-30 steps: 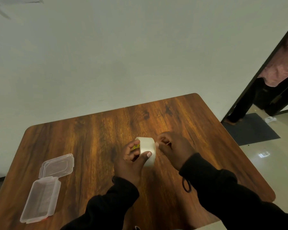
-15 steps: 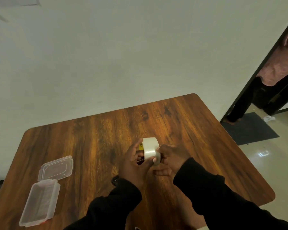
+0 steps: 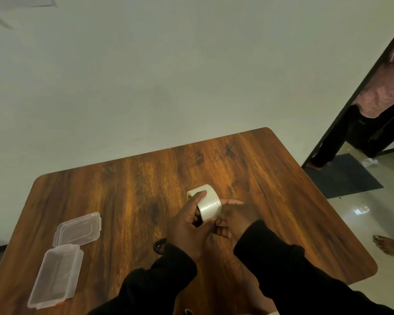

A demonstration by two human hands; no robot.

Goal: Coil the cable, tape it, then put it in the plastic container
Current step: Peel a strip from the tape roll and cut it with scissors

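Note:
My left hand point(image 3: 188, 226) grips a roll of clear tape point(image 3: 208, 204) above the middle of the wooden table point(image 3: 132, 185), fingers through its core. My right hand point(image 3: 233, 218) touches the roll's right side and lower edge, index finger stretched out past it. A small dark loop of the black cable point(image 3: 160, 245) shows on the table just left of my left wrist; the rest is hidden under my sleeves. The clear plastic container point(image 3: 56, 275) lies open at the near left, its hinged lid point(image 3: 79, 228) flat behind it.
The table's far edge meets a plain white wall. To the right is tiled floor with a dark doormat point(image 3: 344, 176) at a doorway, where a person point(image 3: 378, 96) stands. A bare foot point(image 3: 389, 245) rests on the floor near the table's right corner.
Both hands have drawn slightly nearer with the roll. The roll has turned in my left hand, and my right hand has slid from its top edge down to its lower right side.

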